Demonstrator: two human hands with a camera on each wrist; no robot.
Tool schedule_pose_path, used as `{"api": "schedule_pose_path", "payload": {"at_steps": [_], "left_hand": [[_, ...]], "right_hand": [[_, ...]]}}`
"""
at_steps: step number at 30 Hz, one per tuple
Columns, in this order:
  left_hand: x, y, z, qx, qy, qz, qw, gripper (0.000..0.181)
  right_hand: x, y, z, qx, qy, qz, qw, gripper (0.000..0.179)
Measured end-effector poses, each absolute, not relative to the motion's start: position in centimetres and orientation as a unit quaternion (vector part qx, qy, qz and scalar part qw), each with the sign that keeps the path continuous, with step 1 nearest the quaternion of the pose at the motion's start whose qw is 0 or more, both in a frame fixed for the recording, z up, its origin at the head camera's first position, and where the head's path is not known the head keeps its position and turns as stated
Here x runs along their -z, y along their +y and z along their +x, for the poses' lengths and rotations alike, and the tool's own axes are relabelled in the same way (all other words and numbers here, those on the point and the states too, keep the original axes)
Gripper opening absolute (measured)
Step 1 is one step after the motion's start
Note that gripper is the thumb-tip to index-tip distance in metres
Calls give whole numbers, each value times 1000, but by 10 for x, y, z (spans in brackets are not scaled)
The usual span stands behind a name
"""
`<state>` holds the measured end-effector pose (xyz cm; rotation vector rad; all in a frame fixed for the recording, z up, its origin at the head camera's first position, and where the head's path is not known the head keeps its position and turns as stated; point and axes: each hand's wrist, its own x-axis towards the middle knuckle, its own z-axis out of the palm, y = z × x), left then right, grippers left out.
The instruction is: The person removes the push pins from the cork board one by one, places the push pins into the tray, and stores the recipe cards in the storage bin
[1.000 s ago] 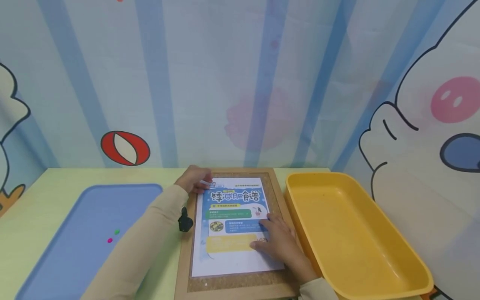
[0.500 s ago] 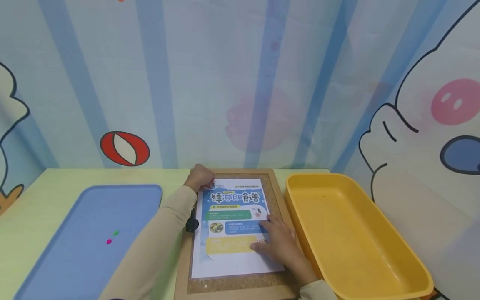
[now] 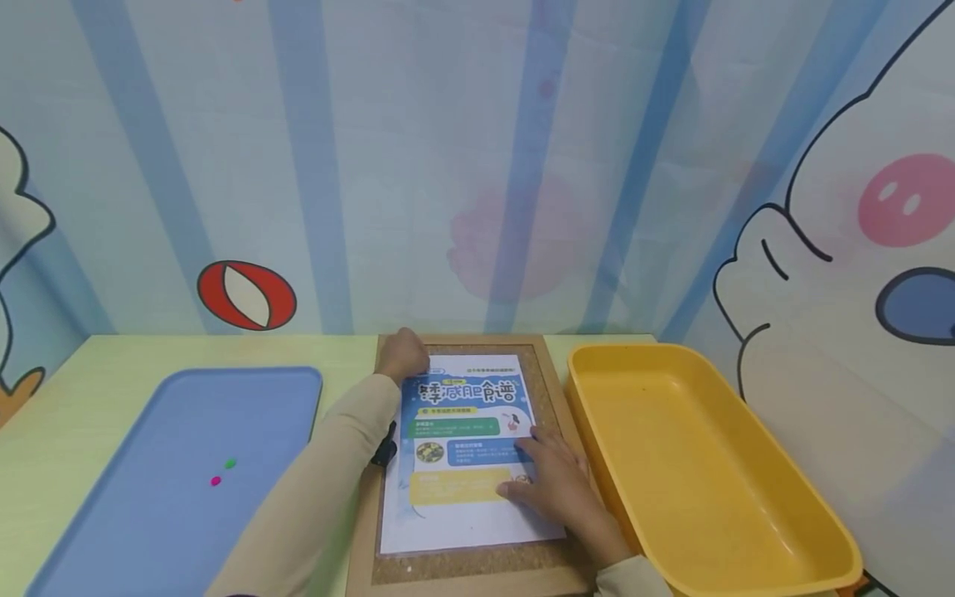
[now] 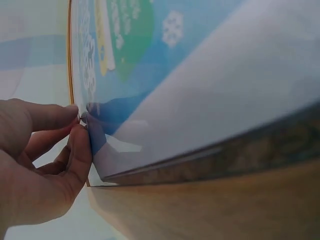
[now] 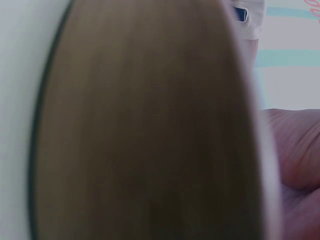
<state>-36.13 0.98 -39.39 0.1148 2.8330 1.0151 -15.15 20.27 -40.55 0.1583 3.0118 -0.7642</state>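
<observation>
A printed sheet point(image 3: 448, 522) with Chinese lettering lies on a wood-framed cork board point(image 3: 552, 398). At its upper left corner is my left hand point(image 3: 403, 356), knuckles up. The left wrist view shows thumb and forefinger pinching a small pin point(image 4: 83, 118) with a dark point, right at the sheet's corner. Most of the pin is hidden by the fingertips. My right hand point(image 3: 555, 481) rests on the lower right part of the sheet, fingers spread. In the right wrist view, a blurred wooden edge point(image 5: 150, 125) fills the middle, with part of the hand at the right.
To the left lies a blue tray point(image 3: 172, 414) bearing a small pink piece point(image 3: 215, 481) and a green piece point(image 3: 230, 463). A deep yellow bin point(image 3: 686, 448) stands close along the board's right side. Behind the table point(image 3: 45, 464) hangs a printed curtain point(image 3: 403, 166).
My left hand has shifted right over the sheet's upper left corner and turned knuckles up, its fingertips now hidden in the head view. The right hand stays where it was.
</observation>
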Motion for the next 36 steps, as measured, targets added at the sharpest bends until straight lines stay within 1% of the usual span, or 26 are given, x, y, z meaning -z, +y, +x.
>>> {"api": "schedule_pose_path", "payload": {"at_steps": [3,9,17,23,30,36], "left_hand": [[394,12,-357,-329,942,41,58,23],[395,17,-349,-311,949,44,33,1],[400,24,-350,-303,952,30,15,19],[394,26,-350,-294,955,29,9,19],[389,26,-352,-297,954,44,29,24],[394,23,-354,-277,958,58,38,27]], "right_hand": [[405,203,-151,245,968,51,14,66],[407,203,-152,245,968,56,17,66],[408,204,-152,242,968,57,21,66],[407,203,-154,242,968,57,23,66],[404,203,-157,240,969,56,21,66],[406,202,-154,239,969,59,28,67]]}}
